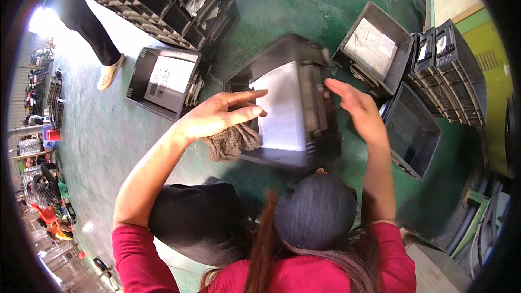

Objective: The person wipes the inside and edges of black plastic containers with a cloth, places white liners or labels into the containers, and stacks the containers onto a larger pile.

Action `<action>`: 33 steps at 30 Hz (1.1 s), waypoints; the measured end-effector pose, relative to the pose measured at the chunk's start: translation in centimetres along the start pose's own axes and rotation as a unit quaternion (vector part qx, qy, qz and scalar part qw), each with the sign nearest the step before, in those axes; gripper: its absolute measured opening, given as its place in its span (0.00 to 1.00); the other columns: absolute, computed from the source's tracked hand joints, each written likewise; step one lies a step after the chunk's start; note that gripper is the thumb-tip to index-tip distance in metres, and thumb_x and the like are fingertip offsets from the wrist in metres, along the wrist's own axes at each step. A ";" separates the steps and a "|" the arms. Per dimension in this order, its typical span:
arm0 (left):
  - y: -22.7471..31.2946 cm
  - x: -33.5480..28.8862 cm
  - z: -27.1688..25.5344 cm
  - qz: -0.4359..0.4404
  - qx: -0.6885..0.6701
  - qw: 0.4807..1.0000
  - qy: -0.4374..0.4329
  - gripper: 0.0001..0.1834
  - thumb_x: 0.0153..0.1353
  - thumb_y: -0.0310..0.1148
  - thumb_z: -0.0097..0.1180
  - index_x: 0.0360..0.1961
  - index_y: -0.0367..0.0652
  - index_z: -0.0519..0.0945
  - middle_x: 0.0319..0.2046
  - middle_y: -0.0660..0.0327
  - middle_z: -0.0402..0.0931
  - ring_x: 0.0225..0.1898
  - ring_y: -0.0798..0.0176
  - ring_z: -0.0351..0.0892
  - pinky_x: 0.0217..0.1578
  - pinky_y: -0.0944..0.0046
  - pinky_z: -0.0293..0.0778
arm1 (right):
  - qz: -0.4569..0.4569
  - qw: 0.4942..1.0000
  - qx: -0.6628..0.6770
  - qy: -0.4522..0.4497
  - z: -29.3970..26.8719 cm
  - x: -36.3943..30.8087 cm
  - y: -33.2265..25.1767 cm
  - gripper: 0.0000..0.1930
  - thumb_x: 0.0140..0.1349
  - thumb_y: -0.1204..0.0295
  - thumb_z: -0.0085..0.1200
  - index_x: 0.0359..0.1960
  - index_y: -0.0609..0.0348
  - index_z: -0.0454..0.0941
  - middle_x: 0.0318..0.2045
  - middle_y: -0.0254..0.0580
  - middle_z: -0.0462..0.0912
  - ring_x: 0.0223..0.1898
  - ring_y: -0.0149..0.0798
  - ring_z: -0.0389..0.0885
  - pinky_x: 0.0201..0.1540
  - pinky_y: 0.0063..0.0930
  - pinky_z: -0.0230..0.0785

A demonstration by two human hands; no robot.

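Observation:
A black plastic crate (319, 103), smeared by motion, is tilted in front of my knees. A white sheet (280, 109) lies against its inner face. My left hand (220, 113) is at the crate's left side with a brown-grey cloth (232, 142) bunched under the palm; its index finger and thumb stretch over the sheet. The lower fingers around the cloth are mostly hidden. Just off the crate's right side, my right hand (357, 107) is raised, its fingers stretched out and holding nothing.
Another black crate with papers (168, 78) stands at left, near a person's leg (89, 30). Stacked crates (163, 2) rise behind it. At right are a crate with a sheet (374, 43), a lower crate (412, 125) and upright crates (456, 76) by a green-yellow cabinet (496, 84).

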State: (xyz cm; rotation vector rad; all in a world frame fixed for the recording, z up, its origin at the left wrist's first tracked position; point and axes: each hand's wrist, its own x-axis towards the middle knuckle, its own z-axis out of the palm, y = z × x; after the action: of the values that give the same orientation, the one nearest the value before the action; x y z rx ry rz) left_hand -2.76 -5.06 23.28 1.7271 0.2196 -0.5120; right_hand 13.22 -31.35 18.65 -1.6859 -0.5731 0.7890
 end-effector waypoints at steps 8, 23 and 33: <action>-1.5 -0.2 -1.6 -0.029 0.060 0.995 0.068 0.25 0.64 0.46 0.49 0.54 0.38 0.73 0.36 0.59 0.80 0.43 0.68 0.74 0.49 0.67 0.66 | 0.169 0.978 0.047 0.111 -5.7 -0.3 14.4 0.44 0.54 0.47 0.57 0.58 0.77 0.60 0.56 0.58 0.68 0.55 0.43 0.69 0.58 0.30 0.57; -2.8 -4.0 -3.1 -0.046 0.088 0.980 0.175 0.24 0.64 0.44 0.50 0.52 0.35 0.74 0.31 0.60 0.79 0.36 0.72 0.74 0.41 0.68 0.69 | -0.306 0.746 -0.589 0.053 8.0 12.9 20.8 0.14 0.53 0.74 0.47 0.42 0.53 0.76 0.33 0.36 0.76 0.31 0.37 0.79 0.39 0.35 0.67; -3.1 -4.9 -3.3 -0.085 0.070 0.982 0.155 0.24 0.64 0.43 0.50 0.53 0.35 0.73 0.33 0.60 0.79 0.37 0.72 0.73 0.42 0.70 0.69 | -0.280 0.732 -0.619 0.055 11.7 15.7 22.8 0.08 0.50 0.72 0.50 0.34 0.56 0.75 0.32 0.38 0.75 0.31 0.37 0.78 0.41 0.40 0.64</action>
State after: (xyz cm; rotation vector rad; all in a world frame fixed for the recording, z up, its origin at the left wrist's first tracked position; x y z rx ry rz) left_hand -7.65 -0.49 23.18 1.9329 0.5693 -0.3861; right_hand 14.10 -18.10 -8.35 -2.4662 -1.6639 -0.3079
